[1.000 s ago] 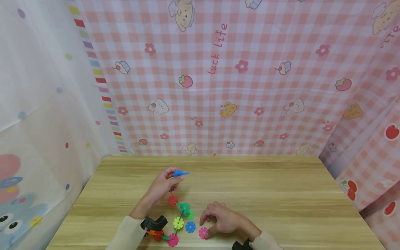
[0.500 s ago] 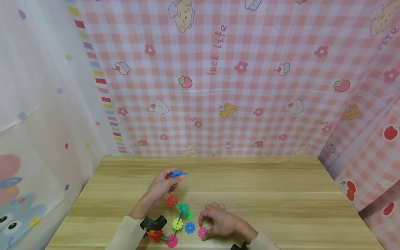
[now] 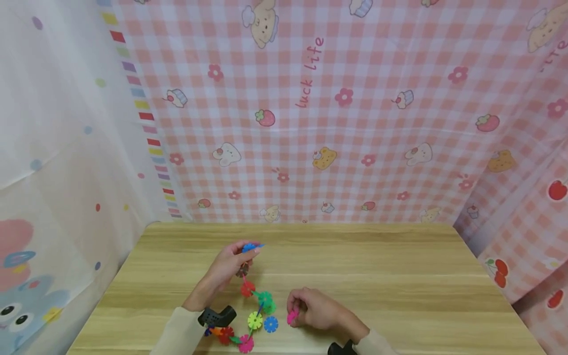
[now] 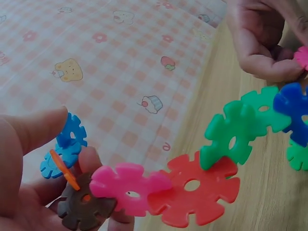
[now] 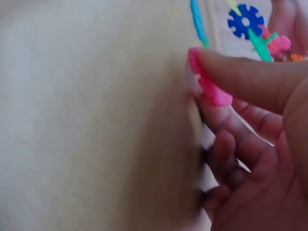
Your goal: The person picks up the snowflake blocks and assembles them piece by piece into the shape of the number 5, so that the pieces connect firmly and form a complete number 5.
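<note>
My left hand (image 3: 225, 264) pinches the blue end of a chain of interlocked plastic snowflake discs. In the left wrist view the chain runs from light blue discs (image 4: 73, 131) through an orange one (image 4: 64, 169), a brown one (image 4: 86, 204), a pink one (image 4: 126, 186) and a red one (image 4: 195, 190) to green ones (image 4: 232, 134). Its other end curves over the table toward me, past a yellow disc (image 3: 255, 320) to a pink one (image 3: 246, 343). My right hand (image 3: 317, 308) pinches a separate pink snowflake disc (image 5: 211, 86) between thumb and fingers, tilted on edge.
A loose blue snowflake disc (image 3: 271, 324) lies on the wooden table (image 3: 377, 266) between the chain and my right hand. Part of the chain, near a red disc (image 3: 226, 335), passes beside my left wrist's black camera mount (image 3: 217, 315). A checked cloth (image 3: 293, 133) hangs behind the table.
The pink disc lay flat on the table under my right thumb and fingers; now my right hand has it pinched and tilted on edge. My left hand stays nearly in place.
</note>
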`<action>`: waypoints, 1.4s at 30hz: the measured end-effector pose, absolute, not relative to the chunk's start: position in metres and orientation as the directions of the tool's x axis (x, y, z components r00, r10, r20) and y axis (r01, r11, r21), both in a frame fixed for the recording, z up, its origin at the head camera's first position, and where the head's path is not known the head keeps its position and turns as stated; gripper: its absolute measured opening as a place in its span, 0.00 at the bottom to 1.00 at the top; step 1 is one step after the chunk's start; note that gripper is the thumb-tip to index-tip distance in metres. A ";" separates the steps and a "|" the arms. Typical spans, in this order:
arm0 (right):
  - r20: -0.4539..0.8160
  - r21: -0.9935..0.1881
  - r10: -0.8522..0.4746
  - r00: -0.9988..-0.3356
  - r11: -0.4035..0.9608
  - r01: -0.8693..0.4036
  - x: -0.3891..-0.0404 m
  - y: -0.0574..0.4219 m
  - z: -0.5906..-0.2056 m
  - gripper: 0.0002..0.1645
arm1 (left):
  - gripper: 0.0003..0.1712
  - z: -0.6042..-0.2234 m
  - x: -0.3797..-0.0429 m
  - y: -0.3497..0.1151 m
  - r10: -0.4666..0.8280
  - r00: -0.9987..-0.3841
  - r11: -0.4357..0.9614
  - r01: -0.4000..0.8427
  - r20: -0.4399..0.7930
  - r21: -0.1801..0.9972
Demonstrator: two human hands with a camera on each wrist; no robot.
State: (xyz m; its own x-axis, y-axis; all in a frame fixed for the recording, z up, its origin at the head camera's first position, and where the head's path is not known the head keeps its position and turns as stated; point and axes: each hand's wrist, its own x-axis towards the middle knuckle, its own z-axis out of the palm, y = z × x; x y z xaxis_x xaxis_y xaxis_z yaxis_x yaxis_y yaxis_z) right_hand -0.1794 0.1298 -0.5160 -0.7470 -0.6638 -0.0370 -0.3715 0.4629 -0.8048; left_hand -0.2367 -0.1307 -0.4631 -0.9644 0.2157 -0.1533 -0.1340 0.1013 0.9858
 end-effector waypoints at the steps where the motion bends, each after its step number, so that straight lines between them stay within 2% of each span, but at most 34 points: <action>1: -0.045 -0.824 -0.663 -0.747 0.447 -0.348 -0.181 0.131 -0.515 0.12 | 0.22 -0.463 -0.236 -0.131 0.225 -0.962 0.098 -0.138 -0.157 0.986; 4: -0.072 -0.856 -0.648 -0.759 0.431 -0.286 -0.186 0.133 -0.511 0.11 | 0.23 -0.464 -0.235 -0.133 0.263 -0.950 0.103 -0.143 -0.166 0.984; 10: 0.009 -0.869 -0.566 -0.824 0.404 -0.287 -0.203 0.132 -0.499 0.17 | 0.26 -0.461 -0.233 -0.134 0.328 -0.933 0.119 -0.118 -0.152 0.986; 15: 0.028 -0.945 -0.450 -0.893 0.279 -0.170 -0.217 0.128 -0.481 0.11 | 0.25 -0.460 -0.233 -0.133 0.350 -0.927 0.119 -0.098 -0.134 0.988; 21: 0.084 -0.980 -0.314 -0.946 0.143 -0.135 -0.228 0.122 -0.463 0.12 | 0.24 -0.460 -0.232 -0.128 0.367 -0.922 0.099 -0.096 -0.126 0.990; 33: 0.154 -0.986 -0.251 -0.956 0.025 -0.165 -0.235 0.098 -0.452 0.11 | 0.24 -0.459 -0.232 -0.122 0.354 -0.928 0.108 -0.077 -0.111 0.991; 42: 0.185 -0.978 -0.234 -0.954 0.055 -0.203 -0.232 0.095 -0.449 0.11 | 0.25 -0.457 -0.232 -0.121 0.346 -0.932 0.110 -0.071 -0.105 0.991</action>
State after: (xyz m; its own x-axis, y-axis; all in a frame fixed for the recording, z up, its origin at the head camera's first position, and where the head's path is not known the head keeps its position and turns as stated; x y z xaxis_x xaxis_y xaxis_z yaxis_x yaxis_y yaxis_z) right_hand -0.2318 0.0949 -0.4485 -0.9544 -0.2343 0.1851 -0.2031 0.0549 -0.9776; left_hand -0.2323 -0.1206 -0.4566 -0.9323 0.3460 -0.1054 -0.0715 0.1096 0.9914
